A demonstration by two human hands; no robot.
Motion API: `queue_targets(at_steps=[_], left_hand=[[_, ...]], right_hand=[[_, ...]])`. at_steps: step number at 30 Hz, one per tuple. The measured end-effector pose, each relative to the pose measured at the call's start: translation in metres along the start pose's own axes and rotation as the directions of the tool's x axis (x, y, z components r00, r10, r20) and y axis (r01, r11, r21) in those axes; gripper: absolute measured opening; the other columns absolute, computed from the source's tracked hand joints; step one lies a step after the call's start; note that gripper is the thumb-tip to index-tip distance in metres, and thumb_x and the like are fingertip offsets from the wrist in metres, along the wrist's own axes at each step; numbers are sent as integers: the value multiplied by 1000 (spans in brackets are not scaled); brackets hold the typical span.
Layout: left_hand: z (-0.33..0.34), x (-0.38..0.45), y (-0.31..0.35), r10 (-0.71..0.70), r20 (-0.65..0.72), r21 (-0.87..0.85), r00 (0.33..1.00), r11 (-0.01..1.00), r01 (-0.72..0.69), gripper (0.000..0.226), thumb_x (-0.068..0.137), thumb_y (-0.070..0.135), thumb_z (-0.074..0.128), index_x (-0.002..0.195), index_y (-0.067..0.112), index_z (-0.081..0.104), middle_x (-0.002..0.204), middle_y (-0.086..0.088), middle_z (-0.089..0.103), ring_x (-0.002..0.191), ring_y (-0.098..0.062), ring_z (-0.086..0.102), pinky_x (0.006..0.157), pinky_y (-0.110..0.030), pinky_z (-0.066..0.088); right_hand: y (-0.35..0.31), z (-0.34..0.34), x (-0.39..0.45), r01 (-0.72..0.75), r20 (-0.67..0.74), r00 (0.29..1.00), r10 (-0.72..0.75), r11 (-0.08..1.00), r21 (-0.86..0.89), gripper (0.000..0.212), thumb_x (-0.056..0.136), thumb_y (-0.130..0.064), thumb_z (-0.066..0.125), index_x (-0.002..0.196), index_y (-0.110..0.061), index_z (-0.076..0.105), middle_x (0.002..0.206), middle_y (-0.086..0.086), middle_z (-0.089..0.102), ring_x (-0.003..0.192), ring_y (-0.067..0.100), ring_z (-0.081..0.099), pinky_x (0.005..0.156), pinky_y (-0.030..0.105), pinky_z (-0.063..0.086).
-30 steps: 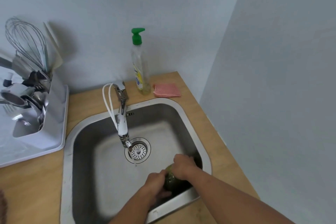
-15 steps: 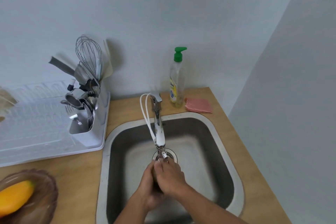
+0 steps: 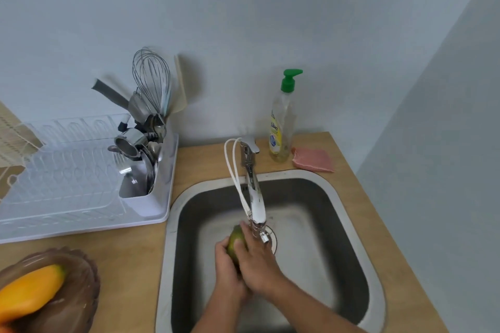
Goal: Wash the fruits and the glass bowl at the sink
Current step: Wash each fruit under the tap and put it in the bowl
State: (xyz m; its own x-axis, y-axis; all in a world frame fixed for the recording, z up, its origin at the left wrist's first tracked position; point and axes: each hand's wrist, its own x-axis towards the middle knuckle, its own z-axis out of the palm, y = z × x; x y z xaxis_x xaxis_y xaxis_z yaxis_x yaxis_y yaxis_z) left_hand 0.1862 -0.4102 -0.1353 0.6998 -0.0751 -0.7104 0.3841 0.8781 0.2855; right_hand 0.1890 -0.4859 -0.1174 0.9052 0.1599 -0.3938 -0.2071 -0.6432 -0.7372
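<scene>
Both hands over sink (image 3: pixel 349 224), under tap (image 3: pixel 254 197). Left hand (image 3: pixel 227 265) cups green fruit (image 3: pixel 234 240) from below, right hand (image 3: pixel 257 259) wraps over top, both grips clamped on it. Brown glass bowl (image 3: pixel 81 286) on bench (image 3: pixel 130 249) far left, yellow fruit (image 3: pixel 29 289) inside.

Bare forearms, sleeveless to the frame edge

- Left hand (image 3: pixel 226 265) cupped around the near-left side of a green fruit (image 3: pixel 236 240), fingers curled under it.
- Right hand (image 3: pixel 257 259) laid over the fruit's right side, fingers curved across it, thumb on top.
- Both forearms reaching in from the near edge, converging, wrists close together.
</scene>
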Motion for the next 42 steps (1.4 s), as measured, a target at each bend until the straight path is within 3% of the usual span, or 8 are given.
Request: queue_targets(at_steps=[4, 8, 12, 17, 22, 27, 31, 42], left_hand=[[3, 6, 1, -5, 16, 2, 1000, 1000, 5, 52, 92, 34, 31, 77, 6, 72, 78, -16, 69, 71, -28, 71, 80, -34, 49], [1, -4, -14, -82, -13, -28, 997, 996, 82, 70, 76, 43, 55, 134, 4, 61, 134, -27, 62, 125, -44, 59, 112, -56, 40], [13, -10, -17, 22, -118, 7, 993, 1000, -21, 52, 82, 39, 53, 114, 1, 67, 110, -28, 67, 99, -43, 65, 106, -58, 46], [29, 3, -14, 297, -240, 495, 924, 856, -147, 25, 84, 37, 60, 90, 16, 71, 96, -13, 68, 85, -27, 64, 74, -38, 55], [18, -1, -25, 487, -176, 723, 856, 654, -223, 20, 98, 20, 60, 114, 23, 72, 115, -5, 71, 105, -22, 67, 95, -39, 55], [-16, 6, -31, -87, -333, 307, 939, 932, 195, 57, 72, 50, 74, 115, 12, 75, 118, -18, 73, 117, -39, 67, 106, -53, 47], [-12, -14, -33, 161, -371, 510, 915, 858, 56, 37, 92, 36, 62, 97, 3, 78, 93, -20, 77, 94, -33, 72, 92, -45, 57], [29, -13, -12, 414, -258, 717, 873, 687, -114, 34, 96, 36, 49, 104, 15, 74, 108, -11, 73, 103, -25, 67, 100, -45, 53]], right_hand=[[4, 5, -19, 144, 51, 989, -136, 951, -274, 52, 104, -48, 21, 156, -51, 16, 170, -8, 11, 157, 25, 3, 126, 52, 3], [8, -24, 38, -80, 16, 997, 79, 993, 92, 45, 99, -43, 46, 143, -33, 48, 153, -1, 46, 144, 26, 41, 118, 48, 33], [13, -39, 68, -278, -58, 939, 338, 849, 449, 41, 95, -43, 42, 116, -19, 67, 119, 1, 66, 117, 26, 60, 107, 43, 45], [16, -26, 34, -229, 45, 970, 240, 827, 514, 23, 95, -45, 56, 108, -29, 68, 108, -5, 73, 101, 12, 69, 100, 42, 55], [40, -13, 24, -362, 146, 904, 401, 539, 760, 31, 88, -44, 69, 106, -18, 73, 99, 6, 79, 95, 23, 74, 90, 42, 61], [47, 7, 0, -343, 68, 923, 378, 732, 589, 33, 88, -50, 61, 107, -24, 66, 103, -1, 73, 98, 17, 69, 90, 35, 54], [42, 3, 7, -290, 58, 957, 284, 938, 192, 67, 73, -72, 50, 134, -45, 47, 135, -15, 60, 125, 17, 57, 108, 41, 42], [25, -13, 38, -105, 17, 994, 107, 914, 391, 10, 87, -38, 58, 92, -40, 65, 96, -10, 72, 94, 10, 66, 91, 34, 53]])
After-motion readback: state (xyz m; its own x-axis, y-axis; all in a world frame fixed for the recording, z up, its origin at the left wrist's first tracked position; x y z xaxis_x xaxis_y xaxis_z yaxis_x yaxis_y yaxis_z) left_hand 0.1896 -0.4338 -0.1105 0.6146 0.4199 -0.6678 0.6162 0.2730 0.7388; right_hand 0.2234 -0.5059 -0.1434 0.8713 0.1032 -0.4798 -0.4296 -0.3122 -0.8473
